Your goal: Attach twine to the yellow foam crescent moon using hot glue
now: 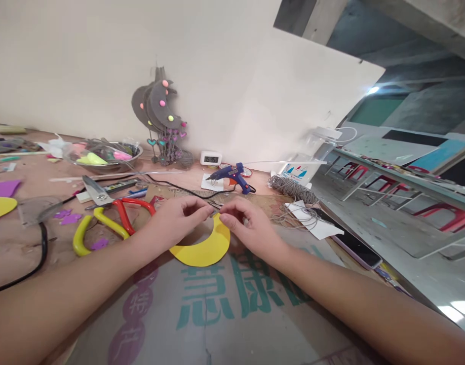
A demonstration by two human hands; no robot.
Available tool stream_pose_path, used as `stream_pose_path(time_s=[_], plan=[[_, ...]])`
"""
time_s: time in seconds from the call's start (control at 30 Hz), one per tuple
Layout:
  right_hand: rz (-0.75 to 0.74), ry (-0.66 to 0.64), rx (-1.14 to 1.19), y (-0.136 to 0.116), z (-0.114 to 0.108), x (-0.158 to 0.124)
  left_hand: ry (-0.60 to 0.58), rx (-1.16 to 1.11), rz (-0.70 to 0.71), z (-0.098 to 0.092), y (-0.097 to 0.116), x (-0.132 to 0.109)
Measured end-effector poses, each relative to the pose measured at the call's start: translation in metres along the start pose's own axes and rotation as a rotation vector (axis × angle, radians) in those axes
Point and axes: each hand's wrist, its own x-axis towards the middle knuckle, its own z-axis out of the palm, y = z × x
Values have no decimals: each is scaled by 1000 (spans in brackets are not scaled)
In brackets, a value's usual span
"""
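A yellow crescent-shaped cutout [202,252], flat like foam or card, stands over the printed cardboard in front of me. My right hand [251,225] pinches its upper right tip between thumb and fingers. Close to that same tip, my left hand [181,219] is closed in a pinch; what sits between its fingertips is too small to make out. Beyond the hands, a blue glue gun [234,176] rests with its nozzle pointing left. Yellow-handled scissors [82,235] and red-handled scissors [124,215] lie beside my left forearm.
Grey crescents with pompoms [160,104] hang on the wall. A bowl of supplies [103,154], a digital clock [210,158] and a bundle of grey cord [293,188] stand at the back. A phone [350,243] lies right. A black cable [44,248] crosses the left side.
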Motion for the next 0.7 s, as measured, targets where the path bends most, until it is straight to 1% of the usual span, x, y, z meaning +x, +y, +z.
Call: stream_pose_path(time_s=[0.1,0.23,0.33,0.4,0.53,0.63,0.7], plan=[[48,-53,53,2,4,0,4,20,2,-1,1,0],[44,-62,108,6,3,-2,14,20,6,-1,-3,2],[46,-68,105,6,3,-2,9,-11,-6,2,-5,3],[40,-63,96,5,3,-2,18,4,-21,3,-4,2],[45,-47,109,2,3,-4,44,112,-41,4,1,0],[57,7,171,2,1,-6,27,143,-30,5,2,0],[38,-7,239,2,0,-7,6,137,-13,5,1,0]])
